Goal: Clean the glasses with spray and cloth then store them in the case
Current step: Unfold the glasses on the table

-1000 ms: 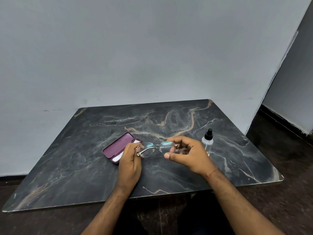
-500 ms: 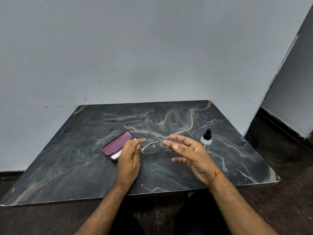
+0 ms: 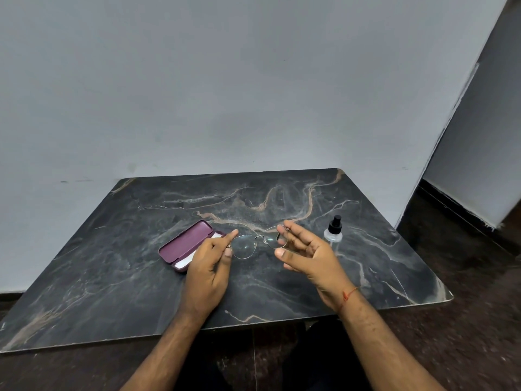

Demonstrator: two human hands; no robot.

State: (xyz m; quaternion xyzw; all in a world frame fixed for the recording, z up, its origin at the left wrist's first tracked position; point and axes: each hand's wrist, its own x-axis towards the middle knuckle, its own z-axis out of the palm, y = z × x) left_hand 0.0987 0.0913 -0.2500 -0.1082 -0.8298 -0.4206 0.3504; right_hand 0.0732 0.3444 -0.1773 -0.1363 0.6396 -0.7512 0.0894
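Your left hand (image 3: 210, 262) pinches the left end of the glasses (image 3: 255, 244) between thumb and forefinger, at the hinge of the frame; the other fingers are curled under. The glasses sit above the table (image 3: 112, 277), roughly level, lenses facing up toward you, thin metal rim, clear lenses. Whether they touch the tabletop cannot be told.

Your right hand (image 3: 306, 256) is at the other end of the frame. Fingers are mostly straight and spread, palm turned toward the left hand, thumb below. The fingertips (image 3: 284, 225) meet the far right corner of the frame, near a short dark temple piece. It reads as a light touch rather than a grasp, with no finger wrapped round the frame. A red thread (image 3: 348, 294) circles your right wrist.

The case (image 3: 184, 244) lies open on the table just left of your left hand, maroon, long and narrow, set on a diagonal. Something white (image 3: 184, 262) shows in its near half, partly behind your left hand; what it is stays unclear.

The spray bottle (image 3: 333, 230) stands upright to the right of your right hand, near but apart, clear body, black nozzle cap.

The table is dark marble-patterned with pale veins, pushed against a grey wall (image 3: 253, 94).
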